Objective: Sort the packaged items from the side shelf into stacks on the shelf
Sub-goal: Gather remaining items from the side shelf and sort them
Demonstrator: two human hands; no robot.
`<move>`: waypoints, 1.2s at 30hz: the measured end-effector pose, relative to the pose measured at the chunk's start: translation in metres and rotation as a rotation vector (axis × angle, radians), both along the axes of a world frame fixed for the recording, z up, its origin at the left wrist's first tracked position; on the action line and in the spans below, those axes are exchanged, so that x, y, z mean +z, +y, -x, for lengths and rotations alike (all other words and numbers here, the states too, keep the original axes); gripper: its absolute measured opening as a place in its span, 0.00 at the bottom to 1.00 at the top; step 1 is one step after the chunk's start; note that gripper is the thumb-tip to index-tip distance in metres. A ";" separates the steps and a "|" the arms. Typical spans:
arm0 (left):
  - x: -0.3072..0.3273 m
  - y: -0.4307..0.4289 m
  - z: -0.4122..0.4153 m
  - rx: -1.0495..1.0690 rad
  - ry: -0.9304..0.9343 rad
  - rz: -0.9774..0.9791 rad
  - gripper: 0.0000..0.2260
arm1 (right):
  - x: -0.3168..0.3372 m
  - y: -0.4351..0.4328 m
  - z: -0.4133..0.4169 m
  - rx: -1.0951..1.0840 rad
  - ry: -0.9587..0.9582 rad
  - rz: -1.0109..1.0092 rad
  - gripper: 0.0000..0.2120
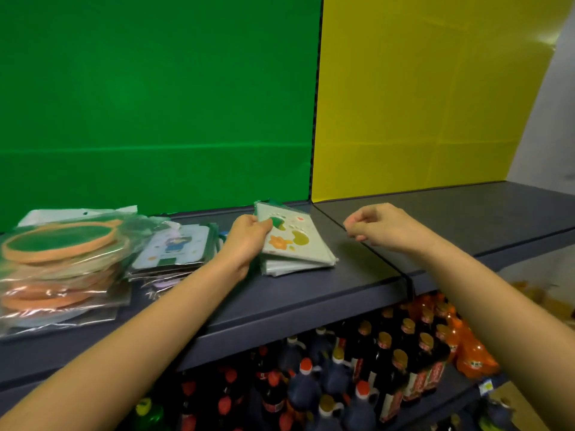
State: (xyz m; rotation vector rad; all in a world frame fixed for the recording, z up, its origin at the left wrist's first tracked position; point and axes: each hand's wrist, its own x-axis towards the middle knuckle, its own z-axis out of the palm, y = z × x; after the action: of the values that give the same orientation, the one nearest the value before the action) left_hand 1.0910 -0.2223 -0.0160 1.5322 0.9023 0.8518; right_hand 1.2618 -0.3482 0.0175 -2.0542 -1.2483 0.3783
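Note:
A small stack of pale green square packets (294, 241) with orange and yellow shapes lies on the dark grey shelf (311, 293). My left hand (249, 237) grips the top packet at its left edge, thumb on its face. To the left sits a stack of square packets with a cartoon figure (174, 244), and further left a pile of round orange-rimmed green items in clear bags (62, 253). My right hand (376, 225) hovers over the shelf to the right of the packets, fingers curled, holding nothing.
Green (155, 104) and yellow (420, 104) back panels stand behind the shelf. A second shelf section (466, 219) joins on the right. Below, several dark bottles (382, 362) and orange bottles (466, 346) crowd the lower shelf.

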 end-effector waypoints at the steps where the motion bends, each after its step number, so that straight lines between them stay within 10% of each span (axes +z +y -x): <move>1: -0.004 0.001 -0.002 0.022 0.015 0.001 0.05 | -0.004 0.009 -0.002 0.022 0.026 -0.012 0.05; 11: -0.020 -0.008 -0.011 0.058 0.048 0.083 0.28 | -0.048 0.071 -0.010 0.247 0.413 0.050 0.26; 16: -0.019 -0.011 -0.031 0.126 -0.107 0.206 0.03 | -0.050 0.082 -0.006 0.328 0.587 -0.015 0.21; 20: -0.024 -0.003 -0.035 0.129 -0.100 0.172 0.35 | -0.053 0.086 -0.007 0.344 0.579 -0.057 0.29; 23: -0.021 -0.004 -0.034 0.083 -0.094 0.195 0.30 | -0.052 0.088 -0.016 0.446 0.697 -0.005 0.23; 27: -0.018 -0.019 -0.024 0.029 -0.023 0.053 0.06 | -0.050 0.074 -0.042 0.684 0.542 0.070 0.17; 31: -0.023 -0.027 0.002 -0.090 0.081 -0.025 0.22 | -0.062 0.073 -0.060 0.780 0.332 0.099 0.47; 36: -0.033 -0.022 0.006 -0.071 0.226 -0.168 0.31 | -0.063 0.075 -0.060 0.774 0.283 0.053 0.44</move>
State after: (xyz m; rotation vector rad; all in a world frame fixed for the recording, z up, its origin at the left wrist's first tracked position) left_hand 1.0851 -0.2440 -0.0495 1.8233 0.9509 0.7269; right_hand 1.3222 -0.2733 -0.0455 -1.4091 -1.8166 1.0186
